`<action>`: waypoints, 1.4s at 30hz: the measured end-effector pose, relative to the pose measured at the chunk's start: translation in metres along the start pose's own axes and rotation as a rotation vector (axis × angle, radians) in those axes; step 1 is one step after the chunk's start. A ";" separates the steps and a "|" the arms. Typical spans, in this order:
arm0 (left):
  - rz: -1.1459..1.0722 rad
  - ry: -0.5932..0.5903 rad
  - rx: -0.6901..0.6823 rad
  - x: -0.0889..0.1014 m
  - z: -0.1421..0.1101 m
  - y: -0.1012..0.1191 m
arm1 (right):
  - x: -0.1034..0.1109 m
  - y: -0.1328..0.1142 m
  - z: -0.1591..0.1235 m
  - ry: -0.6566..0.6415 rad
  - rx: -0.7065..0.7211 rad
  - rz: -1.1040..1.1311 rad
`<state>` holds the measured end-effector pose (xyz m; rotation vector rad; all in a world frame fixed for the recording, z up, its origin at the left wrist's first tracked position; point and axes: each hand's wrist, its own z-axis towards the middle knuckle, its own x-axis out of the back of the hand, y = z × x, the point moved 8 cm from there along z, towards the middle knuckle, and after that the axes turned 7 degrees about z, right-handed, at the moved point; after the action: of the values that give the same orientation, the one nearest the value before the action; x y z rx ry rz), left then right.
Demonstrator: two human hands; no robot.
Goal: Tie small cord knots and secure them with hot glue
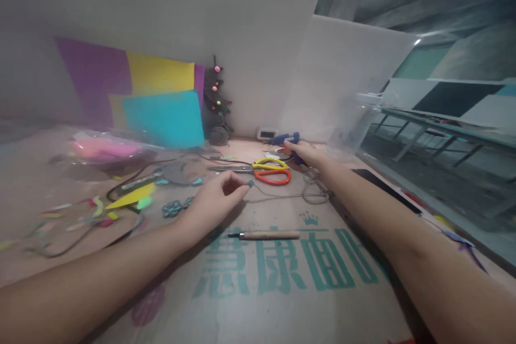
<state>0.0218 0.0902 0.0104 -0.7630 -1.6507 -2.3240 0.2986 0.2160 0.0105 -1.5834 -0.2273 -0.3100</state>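
Note:
My left hand (215, 193) is closed in a pinch, thumb against fingertips, above the middle of the board. It holds a small dark teal piece (250, 184), too small to name exactly; a thin grey cord (278, 196) runs right from it to a loose coil (316, 193). Farther back, my right hand (305, 152) is closed around the blue glue gun (284, 138), whose handle is partly hidden by the fingers. Between the hands lie scissors (272, 176) with one yellow and one red handle loop. A wooden-handled craft tool (270, 235) lies nearer me.
Left of my hand are a cluster of teal beads (172, 208), a yellow paper piece (135, 196) and scattered clay bits. A bag of pink material (107, 148), coloured sheets (163, 118), a small decorated tree (217, 102) and a white digital display (266, 134) stand behind.

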 end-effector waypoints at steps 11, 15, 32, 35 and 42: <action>-0.015 0.002 -0.025 -0.002 0.001 -0.002 | -0.010 -0.027 0.019 0.032 0.194 -0.233; -0.018 0.007 -0.028 0.000 0.000 0.001 | 0.013 -0.021 0.011 0.093 0.194 -0.389; -0.023 0.000 -0.011 0.001 -0.002 0.007 | 0.025 -0.041 -0.045 0.275 0.242 -0.927; -0.025 0.001 -0.005 0.002 -0.003 0.007 | 0.008 -0.062 -0.081 0.267 0.389 -0.935; -0.069 0.003 -0.044 0.001 -0.001 0.007 | -0.085 -0.087 -0.159 -0.132 0.589 -0.374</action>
<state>0.0236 0.0866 0.0163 -0.7216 -1.6559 -2.4143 0.1801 0.0646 0.0674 -0.9713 -0.6592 -0.3848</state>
